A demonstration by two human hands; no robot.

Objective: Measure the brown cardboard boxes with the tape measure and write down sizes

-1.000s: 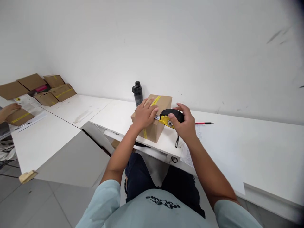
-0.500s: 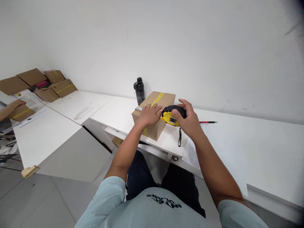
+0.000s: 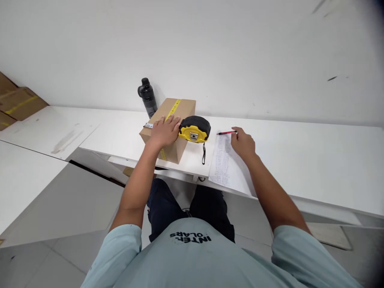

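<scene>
A small cardboard box [image 3: 183, 110] with a yellow tape strip stands on the white table [image 3: 300, 152]. My left hand [image 3: 164, 131] lies flat on the box's top, fingers spread, pinning the extended tape blade whose tip [image 3: 147, 125] shows at the box's left corner. The yellow and black tape measure [image 3: 195, 130] rests at the box's right edge, strap hanging down. My right hand [image 3: 243, 143] is closed on a red pen [image 3: 225, 133] over a sheet of paper [image 3: 223, 160] with writing.
A black water bottle [image 3: 147, 97] stands behind the box near the wall. More cardboard boxes [image 3: 16, 103] lie at the far left on an adjoining white table [image 3: 33, 140]. The paper overhangs the table's front edge above my knees.
My right hand let go of the tape measure and moved right to the red pen. The tape measure now sits by the box. The view swung right; the other person's hand left view.
</scene>
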